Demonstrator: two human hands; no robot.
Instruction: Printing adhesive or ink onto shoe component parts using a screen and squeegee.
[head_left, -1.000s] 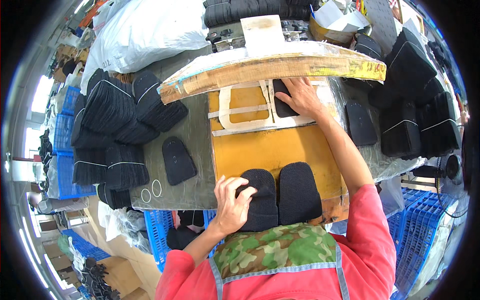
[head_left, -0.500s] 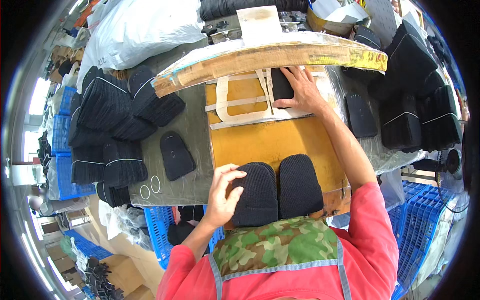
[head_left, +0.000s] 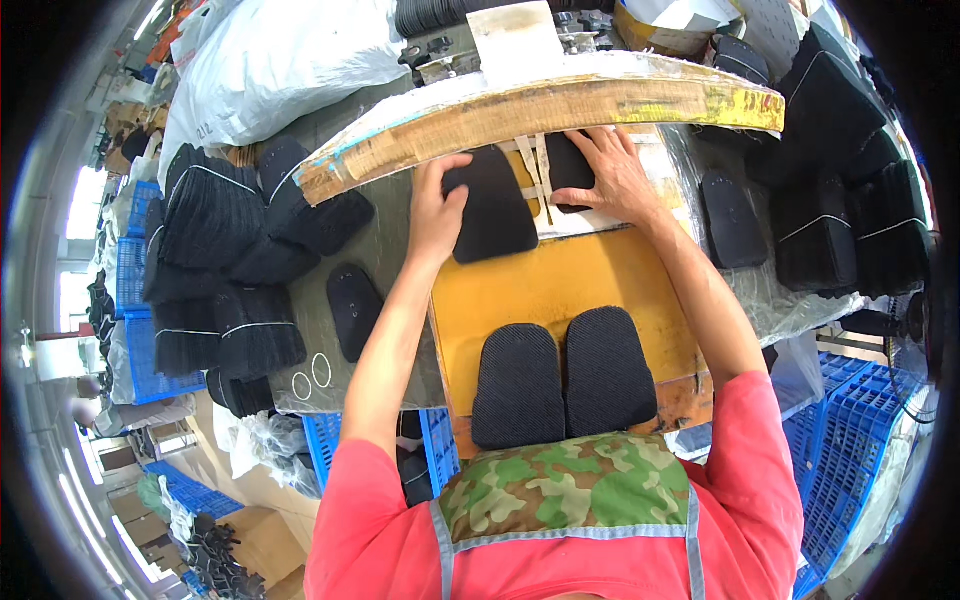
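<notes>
My left hand (head_left: 440, 205) pinches a rounded black fabric pad (head_left: 495, 210) by its left edge, thumb on top. That pad lies over the left opening of a pale template frame (head_left: 538, 165), its lower part reaching onto the yellow board (head_left: 530, 280). My right hand (head_left: 612, 185) is spread with fingers apart on a second black pad (head_left: 567, 165) at the right opening, partly covered by the hand. Two ribbed black pads, a left one (head_left: 517, 385) and a right one (head_left: 610, 370), lie side by side at the board's near edge, against my apron.
A thick wooden beam (head_left: 540, 110) arches over the board's far side, close above my fingers. Banded stacks of black pads stand at left (head_left: 210, 220) and right (head_left: 815, 240). Single pads lie beside the board, with two white rings (head_left: 320, 370). Blue crates (head_left: 850, 450) stand below.
My left hand has moved up and away from the near pads, carrying a pad to the template's left opening. My right hand stays on its pad.
</notes>
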